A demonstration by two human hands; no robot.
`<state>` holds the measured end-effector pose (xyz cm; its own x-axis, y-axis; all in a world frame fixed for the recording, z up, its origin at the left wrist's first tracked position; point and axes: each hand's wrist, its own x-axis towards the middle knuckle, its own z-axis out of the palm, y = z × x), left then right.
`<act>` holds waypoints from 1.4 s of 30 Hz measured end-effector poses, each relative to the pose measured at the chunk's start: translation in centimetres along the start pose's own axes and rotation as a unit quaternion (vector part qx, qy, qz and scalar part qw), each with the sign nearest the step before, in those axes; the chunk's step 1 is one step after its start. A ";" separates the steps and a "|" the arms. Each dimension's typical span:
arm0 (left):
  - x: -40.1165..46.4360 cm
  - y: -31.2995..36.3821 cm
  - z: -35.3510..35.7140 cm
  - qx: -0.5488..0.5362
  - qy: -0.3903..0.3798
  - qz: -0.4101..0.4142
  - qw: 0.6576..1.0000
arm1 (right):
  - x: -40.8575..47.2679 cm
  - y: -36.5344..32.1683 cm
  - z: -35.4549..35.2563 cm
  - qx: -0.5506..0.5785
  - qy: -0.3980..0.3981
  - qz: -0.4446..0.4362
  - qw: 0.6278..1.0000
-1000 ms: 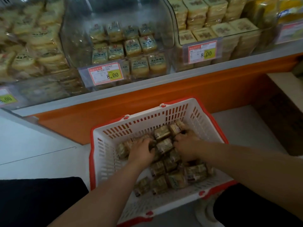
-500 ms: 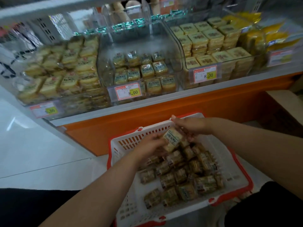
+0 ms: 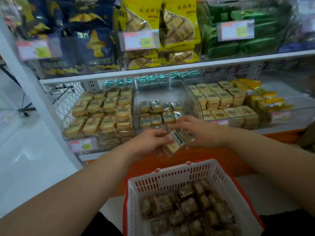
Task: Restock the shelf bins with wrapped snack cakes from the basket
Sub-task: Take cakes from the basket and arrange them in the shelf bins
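Observation:
A wrapped snack cake (image 3: 175, 142) with a printed label is held between my two hands, just in front of the middle clear shelf bin (image 3: 190, 97). My left hand (image 3: 150, 142) pinches its left side. My right hand (image 3: 199, 132) grips its right side and wrapper. That bin holds a few rows of similar wrapped cakes (image 3: 160, 113), with bare room behind them. Below, the white basket with a red rim (image 3: 170, 174) stands on the floor and holds several more wrapped cakes (image 3: 187, 208).
Full clear bins of pale cakes flank the middle one, left (image 3: 102, 111) and right (image 3: 223, 103). An upper shelf (image 3: 170, 67) carries yellow, dark blue and green snack packs close overhead. An orange base panel (image 3: 213, 157) runs under the bins. White floor lies to the left.
Both hands rose out of the basket with a cake and moved up to the front of the middle bin. The view tilted up toward the shelves.

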<state>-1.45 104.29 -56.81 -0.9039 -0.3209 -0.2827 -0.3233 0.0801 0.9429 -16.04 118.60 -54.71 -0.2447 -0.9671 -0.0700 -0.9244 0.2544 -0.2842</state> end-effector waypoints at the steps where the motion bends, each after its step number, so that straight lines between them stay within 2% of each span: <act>1: 0.6 0.3 -0.5 0.020 0.022 0.010 1.000 | 0.6 -0.3 -0.3 -0.034 0.001 -0.003 0.999; 3: 2.1 0.9 -1.4 0.035 0.079 0.025 0.996 | 1.8 -0.6 -1.1 -0.056 0.004 0.018 0.998; 6: 5.2 2.0 -2.3 0.037 0.177 0.049 0.982 | 3.9 0.7 -2.5 -0.019 0.041 0.081 0.996; 8: 8.0 2.3 -3.0 0.097 0.259 0.058 0.959 | 5.8 2.4 -2.5 0.032 0.081 0.130 0.988; 10: 11.0 2.2 -3.9 0.183 0.307 0.057 0.932 | 8.0 3.8 -1.8 0.087 0.124 0.178 0.972; 13: 15.7 1.6 -4.9 0.313 0.297 0.018 0.902 | 12.2 5.5 -0.1 0.094 0.185 0.213 0.955; 16: 19.3 1.7 -5.9 0.438 0.281 -0.012 0.854 | 16.1 6.6 1.7 0.099 0.215 0.235 0.943; 20: 22.3 1.3 -6.5 0.503 0.233 -0.052 0.831 | 19.7 8.4 3.6 0.182 0.232 0.293 0.909; 24: 23.5 -0.6 -7.1 0.461 0.230 -0.065 0.854 | 22.5 10.0 3.6 0.246 0.212 0.311 0.893; 28: 23.8 -0.8 -7.2 0.460 0.244 -0.063 0.852 | 23.9 10.0 3.9 0.276 0.197 0.296 0.893; 35: 24.1 -1.1 -7.3 0.437 0.310 -0.037 0.843 | 23.6 10.3 4.8 0.254 0.188 0.272 0.909; 42: 24.3 -1.4 -7.9 0.371 0.358 -0.029 0.857 | 23.6 10.4 4.8 0.224 0.194 0.257 0.920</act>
<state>-20.78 88.95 -63.57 -0.5628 -0.8199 0.1054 -0.6907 0.5365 0.4849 -29.98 98.42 -63.94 -0.7827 -0.6221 0.0172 -0.4652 0.5664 -0.6803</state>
